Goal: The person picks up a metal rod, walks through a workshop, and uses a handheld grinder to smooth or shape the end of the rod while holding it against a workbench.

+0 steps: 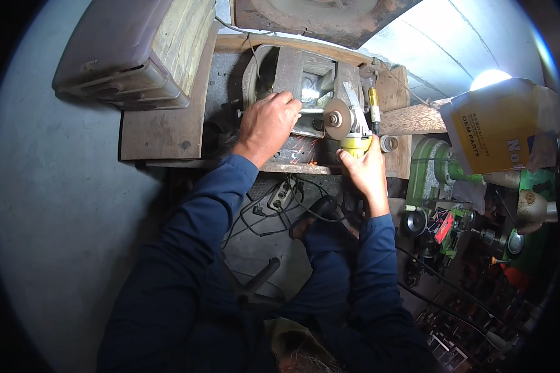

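Observation:
My right hand (368,169) is wrapped round the yellow body of an angle grinder (354,144). Its round brown disc (337,119) stands upright, facing me, over the bench. Orange sparks (302,149) fly down to the left below the disc. Just left of it, my left hand (267,127) is closed, fingers bent and pressed together. What it grips is hidden by the fingers. A thin metal bar (312,110) shows between its fingertips and the disc; whether the hand holds it cannot be told. Behind lies a metal frame (290,68) with a bright spot inside.
The wooden workbench (162,133) carries a purple-grey drawer case (115,56) at the left. A power strip (281,194) and tangled black cables lie below its front edge. At the right are a yellow carton (482,133) and a green machine (426,168) with a handwheel.

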A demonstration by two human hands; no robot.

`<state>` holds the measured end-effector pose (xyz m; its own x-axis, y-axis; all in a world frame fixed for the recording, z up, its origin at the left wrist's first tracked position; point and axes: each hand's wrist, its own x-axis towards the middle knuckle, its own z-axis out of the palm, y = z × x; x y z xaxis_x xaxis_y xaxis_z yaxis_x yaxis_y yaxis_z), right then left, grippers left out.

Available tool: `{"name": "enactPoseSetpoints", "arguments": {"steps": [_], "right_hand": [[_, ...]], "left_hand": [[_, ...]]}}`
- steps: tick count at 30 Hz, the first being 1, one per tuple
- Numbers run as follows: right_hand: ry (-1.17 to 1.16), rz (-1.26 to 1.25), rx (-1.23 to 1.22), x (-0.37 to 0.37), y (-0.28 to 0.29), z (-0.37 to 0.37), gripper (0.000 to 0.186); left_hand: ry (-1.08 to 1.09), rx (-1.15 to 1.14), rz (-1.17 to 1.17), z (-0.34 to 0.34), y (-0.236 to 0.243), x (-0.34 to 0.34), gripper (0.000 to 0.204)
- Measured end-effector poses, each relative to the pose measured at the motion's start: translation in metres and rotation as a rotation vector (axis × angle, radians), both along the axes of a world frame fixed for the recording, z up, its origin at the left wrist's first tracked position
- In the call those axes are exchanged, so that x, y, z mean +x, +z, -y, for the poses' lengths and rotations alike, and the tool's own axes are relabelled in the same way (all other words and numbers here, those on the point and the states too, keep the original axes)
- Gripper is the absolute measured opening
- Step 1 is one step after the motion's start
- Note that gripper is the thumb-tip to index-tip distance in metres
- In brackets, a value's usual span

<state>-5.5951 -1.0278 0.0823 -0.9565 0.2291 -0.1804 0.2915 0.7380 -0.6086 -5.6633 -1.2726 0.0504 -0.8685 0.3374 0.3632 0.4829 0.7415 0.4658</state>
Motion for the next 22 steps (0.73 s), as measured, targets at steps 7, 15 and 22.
{"name": "enactPoseSetpoints", "arguments": {"steps": [7,15,22], "right_hand": [[0.006,-0.02,0.019,0.0017,0.0018,0.0026,0.07],[0.017,-0.003,0.048,0.0001,0.0006,0.0008,0.067],[0.037,-0.013,0.019,0.0007,-0.006,-0.0024,0.062]], "left_hand": [[0.002,-0.006,0.023,0.0007,0.0006,0.0002,0.013],[-0.017,-0.013,0.045,0.0021,-0.0018,-0.0018,0.015],[-0.019,-0.043,0.062,0.0038,0.0003,-0.0026,0.013]]}}
